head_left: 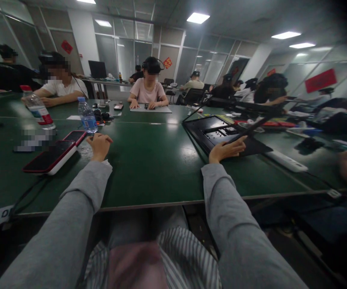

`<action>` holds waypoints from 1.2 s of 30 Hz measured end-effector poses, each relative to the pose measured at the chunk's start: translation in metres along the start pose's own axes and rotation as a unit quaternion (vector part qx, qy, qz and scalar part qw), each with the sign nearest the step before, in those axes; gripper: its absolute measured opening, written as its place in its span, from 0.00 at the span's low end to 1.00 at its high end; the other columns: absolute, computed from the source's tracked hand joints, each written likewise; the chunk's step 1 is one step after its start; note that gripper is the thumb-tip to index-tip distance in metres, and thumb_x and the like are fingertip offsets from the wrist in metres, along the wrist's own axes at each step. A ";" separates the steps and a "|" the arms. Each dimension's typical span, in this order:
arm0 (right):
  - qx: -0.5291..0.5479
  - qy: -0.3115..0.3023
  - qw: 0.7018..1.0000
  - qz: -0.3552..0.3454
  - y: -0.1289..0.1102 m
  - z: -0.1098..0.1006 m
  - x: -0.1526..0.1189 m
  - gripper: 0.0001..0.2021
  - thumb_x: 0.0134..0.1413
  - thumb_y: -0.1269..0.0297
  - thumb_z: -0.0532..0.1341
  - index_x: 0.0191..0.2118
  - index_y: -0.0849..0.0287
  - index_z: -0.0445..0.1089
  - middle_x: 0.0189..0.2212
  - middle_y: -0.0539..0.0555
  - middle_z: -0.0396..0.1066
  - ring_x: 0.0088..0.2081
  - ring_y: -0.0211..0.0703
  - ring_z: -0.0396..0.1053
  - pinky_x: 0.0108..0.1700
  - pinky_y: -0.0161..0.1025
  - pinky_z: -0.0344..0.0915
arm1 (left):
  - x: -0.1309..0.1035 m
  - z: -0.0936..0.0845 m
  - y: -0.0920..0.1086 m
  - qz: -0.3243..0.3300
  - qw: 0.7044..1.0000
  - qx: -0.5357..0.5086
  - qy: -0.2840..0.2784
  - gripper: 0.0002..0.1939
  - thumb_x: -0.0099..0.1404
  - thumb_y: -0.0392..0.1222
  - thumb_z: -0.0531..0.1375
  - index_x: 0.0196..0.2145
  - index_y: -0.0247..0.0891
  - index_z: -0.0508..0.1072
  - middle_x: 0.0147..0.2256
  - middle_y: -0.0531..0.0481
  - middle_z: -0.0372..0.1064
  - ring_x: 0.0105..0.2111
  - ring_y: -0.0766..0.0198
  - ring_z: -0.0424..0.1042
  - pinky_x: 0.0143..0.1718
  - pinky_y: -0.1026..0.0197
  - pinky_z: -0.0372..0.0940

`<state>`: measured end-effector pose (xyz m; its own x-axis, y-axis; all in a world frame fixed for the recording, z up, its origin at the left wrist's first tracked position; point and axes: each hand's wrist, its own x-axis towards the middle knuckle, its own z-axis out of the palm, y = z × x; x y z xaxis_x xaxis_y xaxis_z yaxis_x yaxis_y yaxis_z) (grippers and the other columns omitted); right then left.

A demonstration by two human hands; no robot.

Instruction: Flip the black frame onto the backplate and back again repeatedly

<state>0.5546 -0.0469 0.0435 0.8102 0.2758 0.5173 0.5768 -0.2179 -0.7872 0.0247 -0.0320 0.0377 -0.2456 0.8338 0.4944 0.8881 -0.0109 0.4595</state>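
Black panel [199,126], with a raised dark bar slanting above it, lies under the person's right hand [227,150]. Those right fingers stretch along its near edge, close together; I cannot tell whether they pinch the bar or merely rest there. Well left of the panel, the left hand [100,144] hangs at the surface [149,168], its fingers loosely bent, the thumb apart, nothing visible between them.

As I judge it, the step in hand is steadying the panel one-handed; shifting or lifting it would call for a surer hold and the left hand's help.

Farther left of the panel, past that hand, stand a blue-capped bottle [87,116] and, near it, a red-edged device [49,156]. Just right of the panel lies a white power strip [289,160]. Beyond the panel, to its left, a person in pink [147,90] sits across the surface.
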 end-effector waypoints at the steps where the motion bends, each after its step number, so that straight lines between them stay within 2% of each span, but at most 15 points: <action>1: 0.002 -0.006 0.999 -0.036 -0.003 0.000 -0.002 0.40 0.65 0.68 0.48 0.81 0.62 0.41 0.74 0.75 0.49 0.78 0.68 0.45 0.76 0.73 0.44 | 0.000 0.001 -0.001 -0.003 1.000 0.001 0.001 0.16 0.67 0.35 0.56 0.35 0.46 0.84 0.46 0.40 0.80 0.62 0.43 0.67 0.67 0.32 0.46; 3: 0.009 -0.046 0.991 -0.122 -0.009 0.002 -0.005 0.38 0.67 0.66 0.48 0.81 0.62 0.46 0.73 0.74 0.52 0.77 0.68 0.47 0.76 0.73 0.45 | 0.001 0.003 -0.002 -0.008 1.000 0.004 0.000 0.16 0.67 0.35 0.55 0.34 0.46 0.84 0.46 0.40 0.80 0.62 0.43 0.67 0.67 0.32 0.46; 6: 0.020 -0.118 0.964 -0.237 -0.015 0.006 -0.011 0.34 0.70 0.62 0.48 0.79 0.62 0.51 0.69 0.74 0.59 0.74 0.69 0.53 0.74 0.73 0.48 | 0.001 0.006 -0.005 -0.009 1.000 0.006 0.001 0.18 0.69 0.35 0.53 0.37 0.44 0.83 0.47 0.40 0.81 0.62 0.44 0.68 0.68 0.34 0.46; 9: 0.029 -0.143 0.949 -0.278 -0.023 0.008 -0.018 0.33 0.74 0.57 0.46 0.78 0.63 0.53 0.65 0.73 0.64 0.72 0.69 0.56 0.73 0.73 0.50 | 0.001 0.008 -0.006 -0.009 1.000 -0.006 0.019 0.22 0.70 0.33 0.50 0.48 0.43 0.83 0.49 0.40 0.81 0.62 0.44 0.68 0.68 0.35 0.46; 13: 0.055 -0.137 0.953 -0.265 -0.030 0.008 -0.025 0.34 0.76 0.55 0.43 0.80 0.65 0.51 0.66 0.74 0.65 0.74 0.68 0.56 0.75 0.68 0.51 | 0.001 0.008 -0.003 -0.020 0.999 -0.016 0.040 0.25 0.73 0.34 0.50 0.61 0.41 0.77 0.56 0.38 0.79 0.64 0.43 0.68 0.68 0.36 0.48; 17: 0.099 -0.173 0.949 -0.246 -0.027 0.015 -0.027 0.36 0.75 0.54 0.43 0.80 0.68 0.49 0.69 0.74 0.64 0.72 0.66 0.62 0.74 0.60 0.57 | 0.003 0.011 -0.002 -0.026 0.998 -0.034 0.053 0.25 0.77 0.43 0.52 0.68 0.38 0.69 0.63 0.34 0.74 0.67 0.42 0.68 0.69 0.39 0.54; 21: 0.085 -0.233 0.946 -0.207 -0.017 0.032 -0.028 0.38 0.73 0.50 0.47 0.79 0.68 0.52 0.62 0.73 0.73 0.62 0.67 0.74 0.69 0.60 0.64 | 0.009 0.022 -0.010 -0.019 0.996 -0.089 0.015 0.35 0.76 0.49 0.56 0.75 0.35 0.57 0.65 0.33 0.71 0.65 0.46 0.71 0.66 0.46 0.62; 23: 0.065 -0.253 0.946 -0.193 -0.012 0.040 -0.029 0.38 0.72 0.49 0.49 0.78 0.67 0.54 0.55 0.72 0.78 0.57 0.67 0.77 0.66 0.62 0.66 | 0.013 0.029 -0.017 -0.027 0.993 -0.110 -0.024 0.36 0.76 0.46 0.55 0.76 0.33 0.54 0.60 0.34 0.76 0.59 0.47 0.77 0.62 0.48 0.66; 26: 0.045 -0.271 0.945 -0.176 -0.004 0.051 -0.028 0.35 0.69 0.51 0.53 0.75 0.66 0.61 0.46 0.69 0.81 0.52 0.67 0.79 0.63 0.63 0.68 | 0.017 0.039 -0.028 -0.031 0.994 -0.100 -0.032 0.32 0.77 0.41 0.52 0.74 0.32 0.59 0.54 0.36 0.80 0.56 0.47 0.79 0.62 0.48 0.67; 30: 0.049 -0.318 0.937 -0.133 0.010 0.070 -0.023 0.34 0.58 0.58 0.63 0.68 0.66 0.66 0.42 0.66 0.81 0.51 0.65 0.79 0.62 0.62 0.70 | 0.017 0.042 -0.037 -0.030 0.998 -0.041 -0.040 0.25 0.75 0.41 0.54 0.65 0.33 0.74 0.58 0.34 0.78 0.60 0.45 0.76 0.62 0.50 0.67; 33: 0.077 -0.383 0.917 -0.079 0.019 0.085 -0.021 0.34 0.51 0.62 0.65 0.64 0.67 0.67 0.47 0.67 0.80 0.52 0.60 0.79 0.63 0.59 0.71 | 0.016 0.040 -0.038 -0.048 0.996 0.016 -0.069 0.23 0.74 0.42 0.55 0.59 0.32 0.81 0.56 0.32 0.79 0.58 0.42 0.77 0.59 0.48 0.68; 36: 0.123 -0.431 0.892 -0.060 0.026 0.098 -0.018 0.32 0.50 0.67 0.64 0.63 0.67 0.69 0.55 0.68 0.78 0.59 0.55 0.77 0.66 0.54 0.70 | 0.015 0.036 -0.036 -0.066 0.992 0.060 -0.093 0.22 0.72 0.43 0.57 0.56 0.31 0.83 0.52 0.30 0.81 0.55 0.40 0.77 0.57 0.46 0.69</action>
<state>0.5447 0.0338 -0.0197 0.3018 0.9239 0.2354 0.5273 0.0440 -0.8485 0.0029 0.0013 0.0020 -0.2966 0.9110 0.2866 0.8958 0.1614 0.4141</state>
